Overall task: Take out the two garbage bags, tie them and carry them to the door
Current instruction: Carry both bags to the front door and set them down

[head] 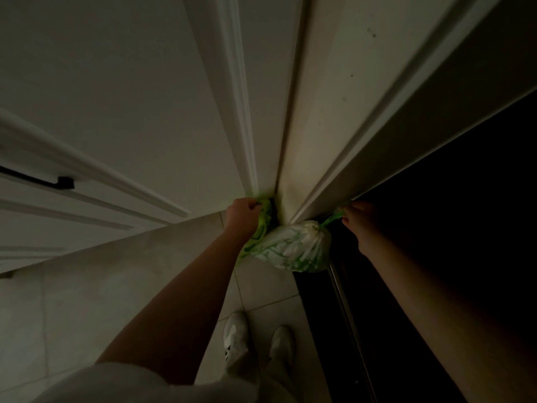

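Hemmed in far ahead by the white door frame and the wall at left, meeting in a tight corner. Corner floor blocked by two garbage bags. Bare tiled floor near and left; dark open doorway at right.

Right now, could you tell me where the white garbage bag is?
In the head view, the white garbage bag sits low at centre against the door frame, its green tie gripped by the right hand.
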### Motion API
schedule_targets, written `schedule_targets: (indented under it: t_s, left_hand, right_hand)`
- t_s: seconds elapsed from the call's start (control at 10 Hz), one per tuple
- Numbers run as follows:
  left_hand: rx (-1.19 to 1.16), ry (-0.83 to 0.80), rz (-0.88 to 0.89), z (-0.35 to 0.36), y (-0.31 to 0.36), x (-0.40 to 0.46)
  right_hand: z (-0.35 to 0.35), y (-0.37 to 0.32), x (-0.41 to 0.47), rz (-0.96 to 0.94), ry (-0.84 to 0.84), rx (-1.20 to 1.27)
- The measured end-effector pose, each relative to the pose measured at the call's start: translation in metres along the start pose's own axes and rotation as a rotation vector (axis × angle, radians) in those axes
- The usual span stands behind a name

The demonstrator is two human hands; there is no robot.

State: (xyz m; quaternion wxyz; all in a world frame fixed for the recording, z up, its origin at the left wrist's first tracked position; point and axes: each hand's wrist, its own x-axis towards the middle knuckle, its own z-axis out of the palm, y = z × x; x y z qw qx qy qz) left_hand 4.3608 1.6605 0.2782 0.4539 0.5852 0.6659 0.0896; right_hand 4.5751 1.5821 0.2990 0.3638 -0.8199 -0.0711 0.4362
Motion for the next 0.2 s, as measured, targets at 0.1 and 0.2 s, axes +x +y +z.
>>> schedule_targets:
  t_s: [0.1, 0.2]
  left_hand:
    - [-0.004, -0.029, -0.005, 0.0025, -0.0081, -0.001]
    - [0.029, -0.033, -0.007, 0.0019, -0.0101, -0.0007]
  right_hand:
    - [0.0044, 0.01, 0.0014, 0.01, -0.043, 0.0]
    - [0.0065, 0.0175, 0.0047, 0.018, -0.052, -0.012]
